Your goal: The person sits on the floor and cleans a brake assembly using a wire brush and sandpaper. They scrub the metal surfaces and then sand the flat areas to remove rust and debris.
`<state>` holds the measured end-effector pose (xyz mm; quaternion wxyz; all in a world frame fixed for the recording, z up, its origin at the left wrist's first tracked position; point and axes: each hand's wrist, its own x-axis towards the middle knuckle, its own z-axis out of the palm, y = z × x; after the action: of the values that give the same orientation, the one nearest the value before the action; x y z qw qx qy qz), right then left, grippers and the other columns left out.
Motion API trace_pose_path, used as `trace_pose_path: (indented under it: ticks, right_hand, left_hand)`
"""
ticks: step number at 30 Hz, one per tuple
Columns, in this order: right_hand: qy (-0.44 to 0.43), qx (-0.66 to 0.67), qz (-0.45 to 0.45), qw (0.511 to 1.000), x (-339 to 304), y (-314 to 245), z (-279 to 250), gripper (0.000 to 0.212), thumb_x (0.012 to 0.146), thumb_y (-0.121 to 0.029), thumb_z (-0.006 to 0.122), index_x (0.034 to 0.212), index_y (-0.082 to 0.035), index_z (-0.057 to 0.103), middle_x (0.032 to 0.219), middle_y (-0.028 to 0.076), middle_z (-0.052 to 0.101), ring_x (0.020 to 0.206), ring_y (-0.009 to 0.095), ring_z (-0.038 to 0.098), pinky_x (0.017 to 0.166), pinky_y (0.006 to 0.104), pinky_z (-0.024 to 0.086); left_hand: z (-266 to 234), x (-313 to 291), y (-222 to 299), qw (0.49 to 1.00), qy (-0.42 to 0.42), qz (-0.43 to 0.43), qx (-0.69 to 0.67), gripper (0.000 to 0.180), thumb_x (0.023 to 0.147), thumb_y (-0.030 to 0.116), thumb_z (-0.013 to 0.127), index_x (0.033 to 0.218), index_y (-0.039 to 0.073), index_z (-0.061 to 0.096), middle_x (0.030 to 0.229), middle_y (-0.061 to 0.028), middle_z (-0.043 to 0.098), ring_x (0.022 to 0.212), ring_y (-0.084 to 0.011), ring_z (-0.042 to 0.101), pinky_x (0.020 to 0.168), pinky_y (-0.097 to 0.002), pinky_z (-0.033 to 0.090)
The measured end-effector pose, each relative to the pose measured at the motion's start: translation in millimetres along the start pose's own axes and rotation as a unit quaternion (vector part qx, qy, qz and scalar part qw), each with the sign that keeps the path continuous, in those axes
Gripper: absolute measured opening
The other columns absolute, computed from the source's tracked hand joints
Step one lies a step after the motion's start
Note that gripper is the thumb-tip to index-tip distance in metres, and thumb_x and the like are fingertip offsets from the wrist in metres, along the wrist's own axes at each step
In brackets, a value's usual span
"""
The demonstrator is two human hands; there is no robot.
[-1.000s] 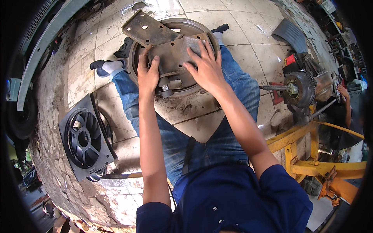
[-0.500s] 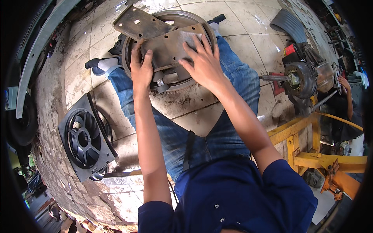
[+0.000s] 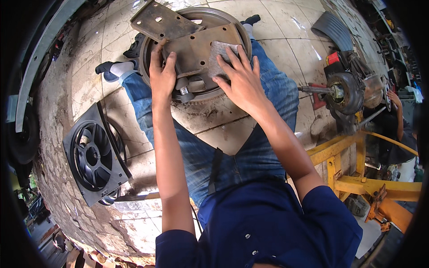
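A brown steel bracket plate with bolt holes lies tilted on a round, toothed metal wheel between my legs. My left hand grips the plate's left edge, thumb on the near side and fingers along the border. My right hand holds a grey, sandpaper-like sheet against the plate's right part, fingers spread over it and thumb by its lower edge. Another flat arm with holes slants off to the upper left. Beneath the plate's near edge sits a short cylindrical bush.
A black radiator fan in its shroud stands on the tiles at left. To the right are a greasy shaft-and-drum assembly, a yellow steel frame and a ribbed black sheet. Another person's hand shows at far right.
My right hand has slid right and slightly toward me, the grey sheet moving with it and now showing more clearly. My left hand keeps its hold on the plate.
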<state>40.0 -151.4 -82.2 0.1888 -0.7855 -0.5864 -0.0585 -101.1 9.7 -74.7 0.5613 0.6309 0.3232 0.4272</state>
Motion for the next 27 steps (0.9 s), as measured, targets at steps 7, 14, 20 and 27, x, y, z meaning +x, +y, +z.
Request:
trace_pose_path:
  ticks: [7,14,20,27]
  right_hand:
    - [0.055,-0.016,-0.003,0.998,60.3,0.5,15.8,0.056,0.095,-0.046,0.057,0.135,-0.006,0.058,0.151,0.019,0.040,0.146,0.039,0.023,0.112,0.0671,0.017]
    - [0.010,0.009,0.001,1.000,20.6,-3.6,6.8,0.057,0.095,-0.046,0.056,0.139,-0.009,0.055,0.152,0.019,0.039,0.146,0.039,0.022,0.114,0.0668,0.015]
    - [0.037,0.001,-0.026,0.999,19.6,1.8,9.3,0.057,0.095,-0.045,0.058,0.137,-0.007,0.057,0.150,0.021,0.041,0.146,0.038,0.025,0.113,0.0672,0.018]
    - [0.046,-0.012,-0.007,0.999,80.7,-0.5,25.2,0.063,0.096,-0.051,0.053,0.139,-0.004,0.053,0.151,0.022,0.040,0.146,0.038,0.026,0.114,0.0658,0.016]
  left_hand:
    - [1.4,0.9,-3.1,1.000,0.000,-0.004,-0.005,0.046,0.097,0.014,0.055,0.142,0.003,0.048,0.143,-0.0163,0.049,0.130,-0.0220,0.047,0.109,-0.0325,0.034]
    - [-2.0,-0.6,-3.7,1.000,0.017,0.000,0.001,0.046,0.095,0.010,0.057,0.140,0.002,0.050,0.139,-0.0171,0.053,0.127,-0.0233,0.050,0.107,-0.0328,0.037]
    - [-0.4,-1.3,-3.9,1.000,0.005,-0.001,-0.004,0.046,0.097,0.014,0.057,0.141,0.003,0.049,0.141,-0.0161,0.051,0.128,-0.0215,0.048,0.108,-0.0313,0.035]
    - [2.6,1.9,-0.8,1.000,0.013,-0.004,0.008,0.046,0.095,0.010,0.058,0.139,0.002,0.050,0.139,-0.0160,0.054,0.126,-0.0218,0.051,0.106,-0.0322,0.038]
